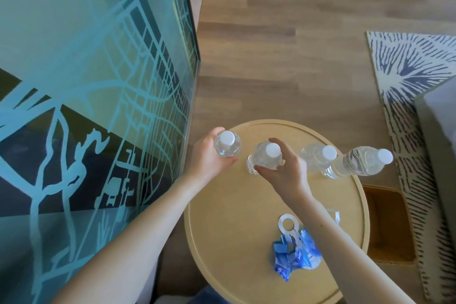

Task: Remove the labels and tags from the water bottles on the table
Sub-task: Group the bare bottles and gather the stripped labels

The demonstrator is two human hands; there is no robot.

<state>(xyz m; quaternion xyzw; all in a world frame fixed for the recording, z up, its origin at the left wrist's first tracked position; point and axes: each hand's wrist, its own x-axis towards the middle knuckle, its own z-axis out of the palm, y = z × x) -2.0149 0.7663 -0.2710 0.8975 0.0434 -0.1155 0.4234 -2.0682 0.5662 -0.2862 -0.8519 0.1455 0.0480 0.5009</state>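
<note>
Nearest, on the round bench [222, 224]: a crumpled heap of blue labels [293, 254], with a white ring tag [287, 223] at its far edge, partly hidden under the right forearm.

Farther on, across the far half of the bench: a row of four clear water bottles with white caps, all standing, with no wrapper or neck tag showing from this angle.
- Left hand [209, 158] curled round the leftmost bottle [228, 149], fingers wrapped behind it, thumb on the near side.
- Right hand [286, 173] gripping the second bottle [261, 161] at the shoulder, thumb near, fingers over the far side by the cap.
- Just beside it the third bottle [315, 159], then the fourth bottle [357, 163], both untouched and close together; impossible to tell whether touching.

Beyond the bench: wood floor [271, 57], a patterned rug [407, 69] at the right, a glass panel [98, 57] with a map design at the left.

Looks like the closing step: lining up stripped bottles, with the peeling apparently done. Calls next for a look round each neck and far side, hidden here, for leftover film. Then a straight, easy release without tipping either bottle.
</note>
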